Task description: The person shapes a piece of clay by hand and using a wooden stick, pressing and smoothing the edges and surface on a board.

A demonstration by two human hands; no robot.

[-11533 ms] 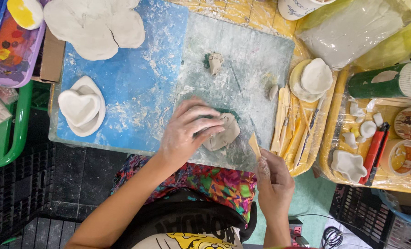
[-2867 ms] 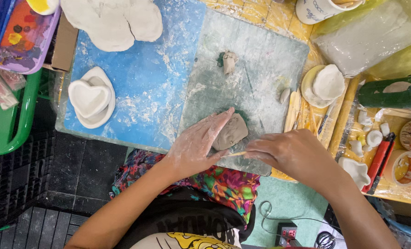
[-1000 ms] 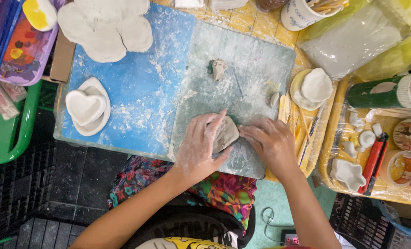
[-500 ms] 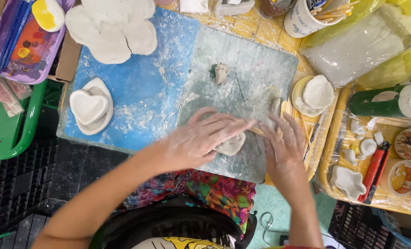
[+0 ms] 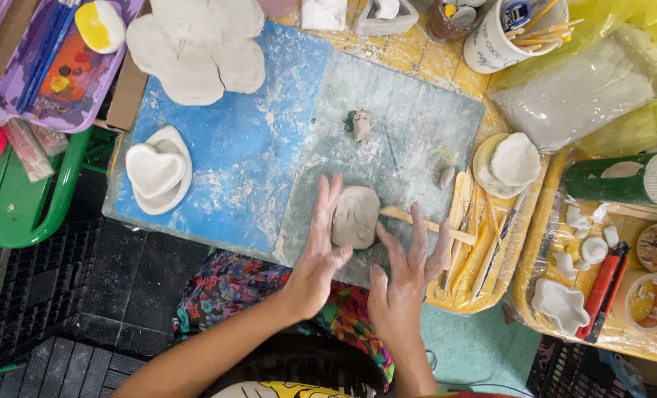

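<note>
A flattened oval slab of grey clay [image 5: 356, 214] lies on a grey work mat [image 5: 402, 125]. My left hand [image 5: 319, 250] rests flat against the slab's left edge, fingers straight and dusted with clay. My right hand [image 5: 406, 276] is spread just below and right of the slab, fingertips near its lower right edge. A flat wooden modelling stick [image 5: 439, 227] lies under my right fingers, pointing from the slab to the right. Neither hand grips anything.
A blue board [image 5: 247, 155] holds a white heart-shaped mould [image 5: 157, 169] and big flat clay pieces [image 5: 196, 44]. A small clay lump [image 5: 361, 124] sits farther up the mat. Wooden tools [image 5: 476, 243], a yellow tray with small white figures [image 5: 579, 250], a cup of sticks [image 5: 505, 33] and a paint palette [image 5: 56, 66] surround it.
My left hand slid off the top of the clay slab to its left side, uncovering it. My right hand opened out flat beside it over the wooden stick.
</note>
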